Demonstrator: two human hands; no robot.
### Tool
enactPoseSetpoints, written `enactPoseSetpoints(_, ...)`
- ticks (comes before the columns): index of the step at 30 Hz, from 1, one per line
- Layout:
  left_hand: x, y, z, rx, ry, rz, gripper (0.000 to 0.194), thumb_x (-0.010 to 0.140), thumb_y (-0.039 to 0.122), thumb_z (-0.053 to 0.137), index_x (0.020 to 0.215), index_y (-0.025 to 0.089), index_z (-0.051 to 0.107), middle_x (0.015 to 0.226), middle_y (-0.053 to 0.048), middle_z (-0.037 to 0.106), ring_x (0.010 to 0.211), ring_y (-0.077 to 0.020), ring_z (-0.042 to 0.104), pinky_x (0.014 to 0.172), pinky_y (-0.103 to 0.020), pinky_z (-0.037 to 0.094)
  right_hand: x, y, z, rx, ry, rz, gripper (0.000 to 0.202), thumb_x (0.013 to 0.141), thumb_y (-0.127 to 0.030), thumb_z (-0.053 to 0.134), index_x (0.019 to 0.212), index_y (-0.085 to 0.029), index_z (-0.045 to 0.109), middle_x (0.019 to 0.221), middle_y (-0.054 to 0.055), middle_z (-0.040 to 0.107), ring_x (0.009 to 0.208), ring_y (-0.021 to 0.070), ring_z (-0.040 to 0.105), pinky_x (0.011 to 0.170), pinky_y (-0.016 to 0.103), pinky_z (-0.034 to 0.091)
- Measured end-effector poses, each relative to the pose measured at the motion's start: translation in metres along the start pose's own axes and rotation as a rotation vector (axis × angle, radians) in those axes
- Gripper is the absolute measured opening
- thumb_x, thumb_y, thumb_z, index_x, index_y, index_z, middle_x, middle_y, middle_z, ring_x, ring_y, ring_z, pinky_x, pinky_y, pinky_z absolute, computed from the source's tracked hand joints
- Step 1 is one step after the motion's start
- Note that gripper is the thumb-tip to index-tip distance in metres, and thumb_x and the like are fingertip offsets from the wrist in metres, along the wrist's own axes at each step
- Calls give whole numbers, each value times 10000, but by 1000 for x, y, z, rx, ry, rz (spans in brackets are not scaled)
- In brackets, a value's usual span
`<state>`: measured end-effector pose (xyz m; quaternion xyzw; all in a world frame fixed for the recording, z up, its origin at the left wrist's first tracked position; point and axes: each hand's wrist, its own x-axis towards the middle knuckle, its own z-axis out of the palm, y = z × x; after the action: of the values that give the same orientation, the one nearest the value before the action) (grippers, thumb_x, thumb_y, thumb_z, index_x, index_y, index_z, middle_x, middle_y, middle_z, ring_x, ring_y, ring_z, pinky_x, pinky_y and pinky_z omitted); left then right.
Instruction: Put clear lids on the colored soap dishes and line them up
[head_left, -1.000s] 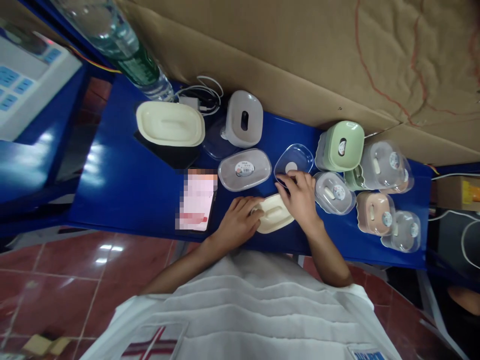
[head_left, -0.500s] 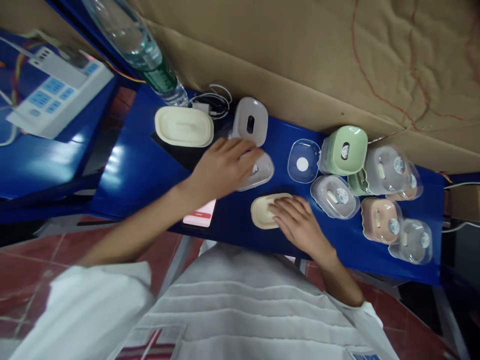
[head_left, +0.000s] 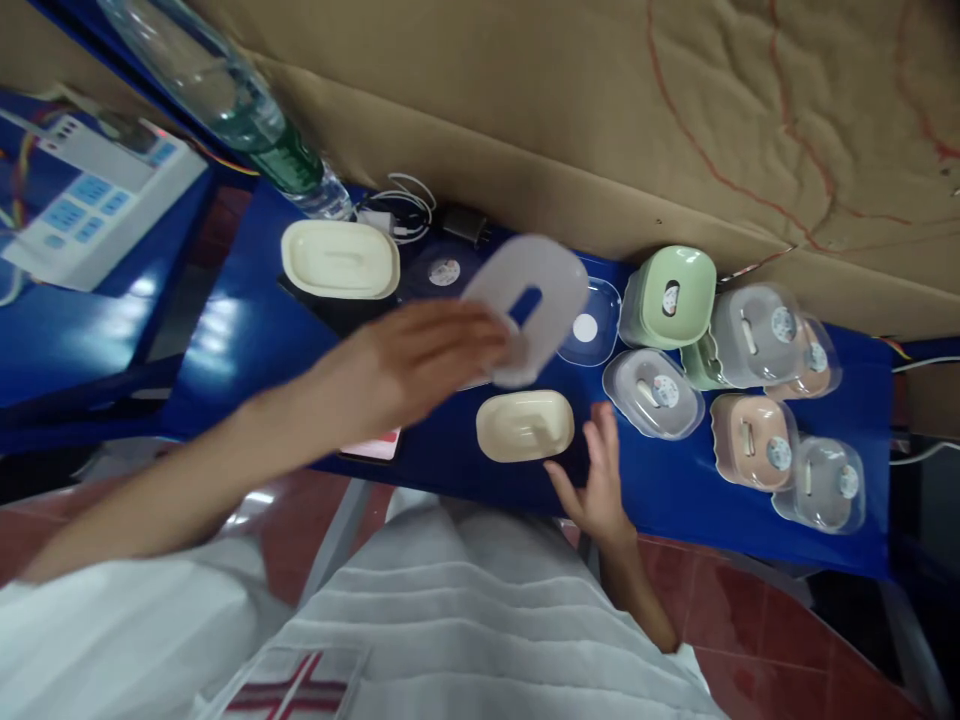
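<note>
My left hand (head_left: 435,355) pinches the near edge of a translucent pale plastic cover (head_left: 551,275) with an oval slot, tilted and raised above the blue table (head_left: 240,370). My right hand (head_left: 600,485) is open, fingers apart, just right of a small cream oval dish (head_left: 510,415), with nothing in it. A clear lid with a round white sticker (head_left: 586,328) lies partly behind the held cover. Another cream oval piece (head_left: 341,258) sits to the left. Beneath my left hand, a pale edge shows, mostly hidden.
To the right stand several lidded containers, including a green one (head_left: 679,295) and a peach one (head_left: 754,440). A water bottle (head_left: 277,150), a white cable (head_left: 412,205) and a black adapter (head_left: 465,225) are at the back. A phone (head_left: 373,446) lies near the front edge; a power strip (head_left: 97,215) is far left.
My left hand has lifted the slotted cover off the back of the table and brought it right and nearer. My right hand has let go of the cream dish and opened beside it.
</note>
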<state>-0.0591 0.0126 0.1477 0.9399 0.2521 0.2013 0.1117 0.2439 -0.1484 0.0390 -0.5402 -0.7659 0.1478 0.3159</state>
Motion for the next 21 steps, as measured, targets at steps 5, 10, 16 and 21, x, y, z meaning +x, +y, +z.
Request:
enactPoseSetpoints(5, -53, 46, 52, -197, -98, 148, 433, 1104, 103, 509, 1520, 187, 595, 1570, -122, 653, 1591, -246, 492, 1341, -492, 447, 13, 14, -22, -82, 50, -73, 1244, 862, -380, 923, 1765, -461, 71, 1852, 56, -186, 1702, 483, 128, 1272, 732, 408)
enactPoseSetpoints(10, -66, 47, 91, -178, -41, 146, 238, 1048, 191, 636, 1262, 143, 726, 1464, -172, 714, 1537, -293, 561, 1309, -501, 476, 31, 18, -23, -75, -350, -209, 745, 953, -403, 838, 1627, -404, 520, 1848, 47, 213, 1680, 396, 292, 1293, 631, 441)
enactPoseSetpoints(16, -70, 53, 106, -31, 35, 33, 203, 956, 256, 810, 1140, 231, 727, 1437, -133, 726, 1422, -307, 660, 1290, -594, 473, 21, 12, -14, -98, -311, -208, 446, 1029, -231, 722, 1462, -337, 697, 1690, 80, 531, 1652, 333, 365, 1255, 581, 501)
enactPoseSetpoints(21, -70, 65, 112, -119, 129, -236, 424, 917, 184, 818, 1308, 205, 653, 1574, -237, 578, 1532, -406, 538, 1160, -590, 596, 17, 6, -12, -96, -169, -176, 411, 1006, -240, 764, 1405, -331, 729, 1604, 76, 619, 1662, 339, 347, 1264, 595, 503)
